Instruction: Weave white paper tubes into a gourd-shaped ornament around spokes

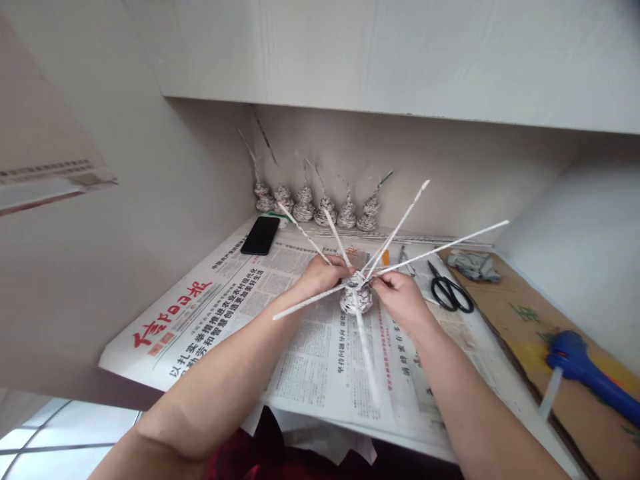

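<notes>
A small round body woven from rolled newspaper (354,304) is held between my two hands above the newspaper sheet. Several long white paper rods (400,227) spread out from its top in different directions. My left hand (323,275) closes on the upper left side of the weave, its thumb near the rods' base. On the right, the fingers of my right hand (400,297) are pinched at the weave's upper edge, by the base of a rod. What exactly lies between those fingertips is too small to tell.
Newspaper (300,373) covers the table. A black phone (261,235) lies left; several woven paper gourds (325,212) line the back wall. To the right are black-handled scissors (451,293), a crumpled cloth (473,265), cardboard (520,333) and a blue glue gun (590,373). A white panel (400,60) overhangs.
</notes>
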`<state>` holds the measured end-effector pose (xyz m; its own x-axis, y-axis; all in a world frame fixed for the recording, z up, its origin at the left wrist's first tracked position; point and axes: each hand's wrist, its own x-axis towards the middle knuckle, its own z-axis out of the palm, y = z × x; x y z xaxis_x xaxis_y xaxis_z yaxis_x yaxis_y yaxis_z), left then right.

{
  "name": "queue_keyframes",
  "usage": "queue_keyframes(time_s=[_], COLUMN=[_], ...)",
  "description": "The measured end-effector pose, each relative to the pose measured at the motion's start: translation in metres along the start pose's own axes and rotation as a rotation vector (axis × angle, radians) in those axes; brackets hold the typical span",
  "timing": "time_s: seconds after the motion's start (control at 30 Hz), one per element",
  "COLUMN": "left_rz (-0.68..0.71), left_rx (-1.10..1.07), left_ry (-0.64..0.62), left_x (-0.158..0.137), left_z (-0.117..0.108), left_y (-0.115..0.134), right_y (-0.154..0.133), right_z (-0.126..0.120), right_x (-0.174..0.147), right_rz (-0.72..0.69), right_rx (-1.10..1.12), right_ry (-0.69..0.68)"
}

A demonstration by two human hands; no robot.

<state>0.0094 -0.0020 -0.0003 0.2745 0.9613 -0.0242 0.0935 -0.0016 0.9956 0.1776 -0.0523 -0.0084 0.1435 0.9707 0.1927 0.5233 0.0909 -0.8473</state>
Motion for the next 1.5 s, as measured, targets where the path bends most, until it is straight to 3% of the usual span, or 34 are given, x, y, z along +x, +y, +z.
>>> queue_keyframes(time_s=[0.13,0.43,0.6,0.7,0.83,1.0,1.07,1.2,1.4,1.5], left_rz=[0.036,0.042,0.041,0.052,0.098,0.124,0.145,0.201,0.328,0.373], left_rx=[0.083,0.099,0.093,0.078,0.117,0.180,0.200,0.176,0.179,0.215], left_ry=[-0.023,-0.066,-0.115,-0.159,-0.143,-0.117,-0.121,-0.144,-0.222,-0.271], left_x=[0.003,-0.001,0.000,0.000,-0.001,0.000,-0.001,-0.003,-0.006,-0.004], left_z=[-0.007,-0.009,-0.012,-0.013,-0.013,-0.012,-0.010,-0.006,-0.006,-0.011], left_y=[0.000,-0.002,-0.002,-0.002,-0.002,-0.003,-0.003,0.000,0.005,0.004], right_y=[0.004,0.004,-0.001,-0.003,-0.005,-0.007,-0.006,-0.007,-0.013,-0.016], right_z=[0.007,0.014,0.008,0.007,0.009,0.012,0.013,0.012,0.010,0.009], right_x=[0.000,-0.003,-0.006,-0.008,-0.007,-0.001,0.001,-0.001,-0.010,-0.014], right_rz=[-0.008,-0.034,-0.084,-0.077,-0.010,0.230,0.245,0.076,-0.380,-0.435], right_rx=[0.138,0.187,-0.057,-0.086,0.083,0.432,0.481,0.419,0.006,-0.120], right_ry=[-0.060,-0.008,0.057,0.056,0.037,0.042,0.042,0.033,0.195,0.152])
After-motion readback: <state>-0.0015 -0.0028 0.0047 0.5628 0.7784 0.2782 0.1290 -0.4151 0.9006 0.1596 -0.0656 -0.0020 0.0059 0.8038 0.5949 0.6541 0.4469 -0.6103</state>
